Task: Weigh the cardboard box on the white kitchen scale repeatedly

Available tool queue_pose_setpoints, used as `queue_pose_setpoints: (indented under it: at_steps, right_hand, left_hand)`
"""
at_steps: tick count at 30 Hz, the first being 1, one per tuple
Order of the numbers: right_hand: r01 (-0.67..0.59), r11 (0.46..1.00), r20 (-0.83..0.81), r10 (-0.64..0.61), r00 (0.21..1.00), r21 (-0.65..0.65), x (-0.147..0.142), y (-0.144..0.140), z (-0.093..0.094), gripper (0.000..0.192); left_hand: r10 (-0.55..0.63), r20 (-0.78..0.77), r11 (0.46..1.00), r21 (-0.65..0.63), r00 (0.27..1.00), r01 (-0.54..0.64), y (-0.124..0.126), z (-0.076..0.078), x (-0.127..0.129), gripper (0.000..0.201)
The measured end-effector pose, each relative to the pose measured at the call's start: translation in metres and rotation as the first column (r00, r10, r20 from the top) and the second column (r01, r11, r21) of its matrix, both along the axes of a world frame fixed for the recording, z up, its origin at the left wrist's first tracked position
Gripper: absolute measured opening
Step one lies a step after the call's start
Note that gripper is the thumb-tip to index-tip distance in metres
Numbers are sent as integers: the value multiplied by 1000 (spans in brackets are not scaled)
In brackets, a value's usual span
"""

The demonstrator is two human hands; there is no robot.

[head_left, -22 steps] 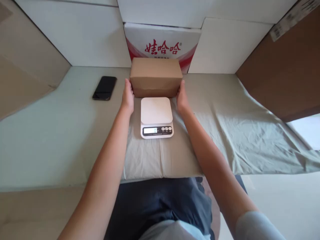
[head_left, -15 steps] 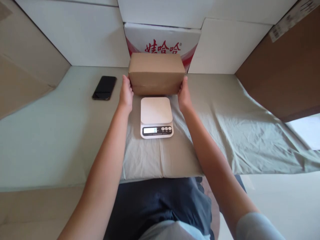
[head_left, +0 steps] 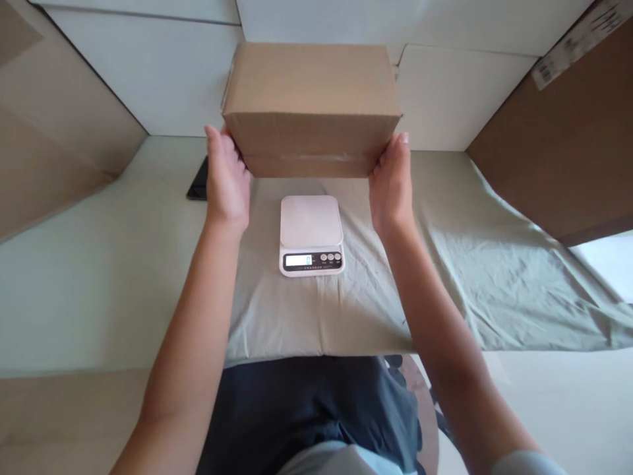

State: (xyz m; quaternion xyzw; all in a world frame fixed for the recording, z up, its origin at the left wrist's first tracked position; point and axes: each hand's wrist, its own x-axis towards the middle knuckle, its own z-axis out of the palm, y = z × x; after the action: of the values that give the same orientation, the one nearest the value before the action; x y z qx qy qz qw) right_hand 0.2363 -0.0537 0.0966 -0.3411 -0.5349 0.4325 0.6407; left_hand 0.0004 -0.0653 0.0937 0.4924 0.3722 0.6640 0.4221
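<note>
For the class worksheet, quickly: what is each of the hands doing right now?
Left hand: open palm pressed on the left end of the cardboard box, holding it up.
Right hand: the same on the right end.

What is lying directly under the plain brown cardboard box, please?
Under the brown cardboard box, held up by the left hand and right hand, lie green cloth and a white digital scale. Its underside is hidden.

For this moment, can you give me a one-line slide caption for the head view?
Both hands, left hand and right hand, hold a brown cardboard box above a white kitchen scale on a green cloth.
</note>
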Motion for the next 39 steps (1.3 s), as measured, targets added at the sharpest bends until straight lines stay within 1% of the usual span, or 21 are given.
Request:
queue_pose_setpoints:
  at_steps: [2,4,6,8,13,17,20,24,32,36,39]
  right_hand:
    - [20,999,32,-18,999,-40,3,-24,4,49]
    - [22,998,60,-19,998,-51,5,-46,2,51]
    - [1,999,80,2,997,-39,6,-62,-4,52]
    - [-21,999,81,23,996,-29,6,-72,-13,54]
    - [-25,997,68,30,997,-70,7,-82,-38,60]
    - [-15,996,79,22,997,-89,7,-85,-57,57]
    - [-23,996,62,29,998,-90,7,-85,-70,55]
    - [-23,997,59,28,998,-80,7,-85,-75,57]
    - [-24,996,69,30,997,-88,8,-85,-75,62]
    - [-57,995,30,60,998,-82,12,-82,-78,62]
    - [-32,992,0,32,999,-120,15,-81,-82,66]
  left_hand:
    - [-25,-20,999,21,999,26,-20,-1,2,70]
    - [-23,-42,999,34,999,25,-40,-6,4,63]
    - [-21,-52,999,37,998,23,-56,-15,5,60]
    - [-24,-57,999,19,998,26,-69,-24,6,62]
    - [9,-74,997,-81,997,-15,-85,-48,3,69]
    - [25,-55,994,-104,998,-31,-90,-69,0,69]
    - [31,-44,992,-118,999,-36,-91,-79,-1,70]
    - [57,-62,990,-125,996,-65,-91,-84,1,71]
    - [52,-75,990,-123,996,-61,-95,-82,1,71]
    - [38,-68,993,-110,997,-45,-95,-82,-2,71]
    - [55,-62,994,-89,997,-61,-92,-86,-4,73]
